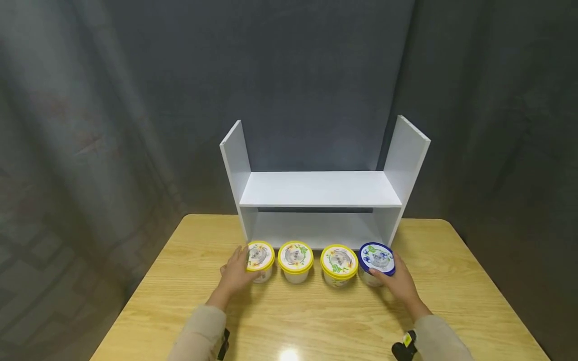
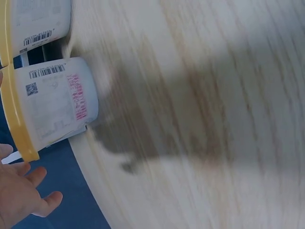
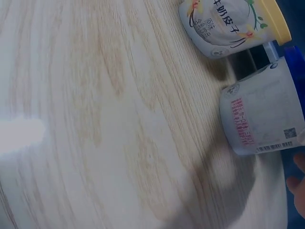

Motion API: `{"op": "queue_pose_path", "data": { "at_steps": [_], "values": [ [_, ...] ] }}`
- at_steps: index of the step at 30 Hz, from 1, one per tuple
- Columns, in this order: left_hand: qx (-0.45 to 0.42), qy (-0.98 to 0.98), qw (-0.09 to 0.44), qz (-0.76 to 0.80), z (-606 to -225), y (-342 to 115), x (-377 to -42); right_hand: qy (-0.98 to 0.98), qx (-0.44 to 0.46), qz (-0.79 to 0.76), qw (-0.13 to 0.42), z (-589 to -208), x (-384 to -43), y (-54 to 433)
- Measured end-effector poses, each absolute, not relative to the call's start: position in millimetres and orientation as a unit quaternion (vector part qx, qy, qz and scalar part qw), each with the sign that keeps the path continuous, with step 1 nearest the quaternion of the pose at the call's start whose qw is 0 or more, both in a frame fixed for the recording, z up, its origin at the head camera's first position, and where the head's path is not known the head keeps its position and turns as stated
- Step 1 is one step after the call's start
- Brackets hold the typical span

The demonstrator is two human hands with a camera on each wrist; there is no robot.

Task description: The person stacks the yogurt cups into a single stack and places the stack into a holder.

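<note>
Hands (image 1: 237, 273) (image 1: 400, 282) apparently round outer tubs (image 1: 259, 256) (image 1: 377, 258)

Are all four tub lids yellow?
No, the rightmost lid, at the right hand, is blue.

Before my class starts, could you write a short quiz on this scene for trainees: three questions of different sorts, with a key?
1. How many tubs stand on the table in front of the shelf?

2. What colour is the rim of the lid at the right hand?
a) yellow
b) blue
c) red

3. True or false: a tub stands on the shelf's upper board.

Key:
1. Four.
2. b, blue.
3. False; all of them are on the table.
</note>
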State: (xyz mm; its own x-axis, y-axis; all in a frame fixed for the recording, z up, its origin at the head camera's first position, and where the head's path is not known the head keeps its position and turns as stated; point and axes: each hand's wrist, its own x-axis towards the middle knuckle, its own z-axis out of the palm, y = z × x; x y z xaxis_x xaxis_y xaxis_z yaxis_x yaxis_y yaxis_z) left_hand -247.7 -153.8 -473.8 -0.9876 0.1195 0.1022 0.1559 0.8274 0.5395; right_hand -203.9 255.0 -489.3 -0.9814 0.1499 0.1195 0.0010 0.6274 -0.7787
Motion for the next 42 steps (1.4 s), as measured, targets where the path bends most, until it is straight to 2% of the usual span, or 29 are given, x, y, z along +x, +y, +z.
{"op": "queue_pose_path", "data": {
  "at_steps": [10,23,30,42],
  "values": [
    [-0.063,-0.936,0.036,-0.343,-482,-151,-248,-0.865,-0.066,0.483,0.122,-497,-205,250],
    [-0.051,-0.877,0.047,-0.475,-494,-145,-255,-0.846,-0.146,0.503,0.098,-501,-198,246],
    [-0.040,-0.859,0.062,-0.507,-495,-145,-253,-0.835,-0.147,0.519,0.111,-501,-199,242],
    [0.002,-0.858,0.051,-0.511,-492,-149,-251,-0.827,-0.150,0.530,0.111,-502,-199,242]
  ]
}}
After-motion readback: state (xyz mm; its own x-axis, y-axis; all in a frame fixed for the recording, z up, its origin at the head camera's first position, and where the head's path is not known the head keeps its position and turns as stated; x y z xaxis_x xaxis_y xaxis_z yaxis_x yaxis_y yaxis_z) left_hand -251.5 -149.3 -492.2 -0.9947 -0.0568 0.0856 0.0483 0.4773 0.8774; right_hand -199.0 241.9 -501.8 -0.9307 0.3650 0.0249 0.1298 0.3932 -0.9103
